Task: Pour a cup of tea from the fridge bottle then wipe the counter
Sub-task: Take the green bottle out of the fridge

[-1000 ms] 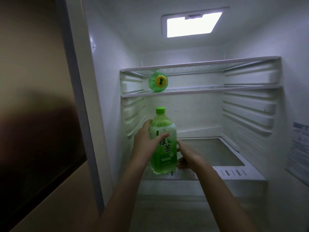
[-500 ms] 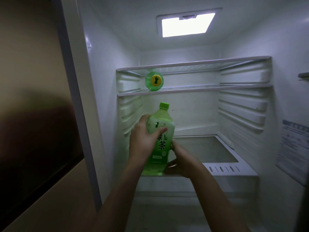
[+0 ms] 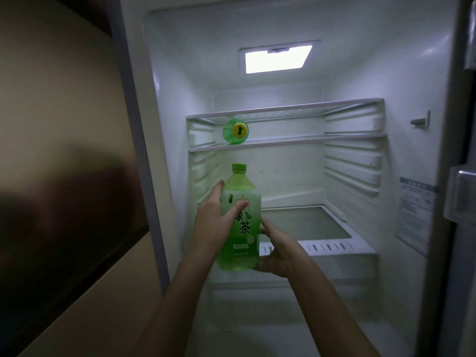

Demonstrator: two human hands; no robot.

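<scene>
A person's left hand point(image 3: 215, 222) wraps around the left side of a green tea bottle point(image 3: 240, 220), fingers curled across its upper label and thumb behind its shoulder. The right hand point(image 3: 277, 249) cups the bottle low on its right side, palm against the base and fingers hidden behind it, so both hands are closed on the bottle. Both forearms reach up and forward from the bottom of the view, the left slightly higher. The bottle is upright, its green cap point(image 3: 239, 168) screwed on, and it is nearly full of pale green liquid. It appears lifted just in front of the lower shelf point(image 3: 332, 247) of an open fridge point(image 3: 412, 176), at the left of the compartment. A second green bottle point(image 3: 235, 131) lies on its side on an upper glass shelf point(image 3: 309, 140), its yellow-marked end facing out. The interior light point(image 3: 278, 59) glows overhead. The task looks barely begun: the bottle is in hand, but no cup or counter is in view, and carrying, uncapping, pouring and wiping all appear left to do.
</scene>
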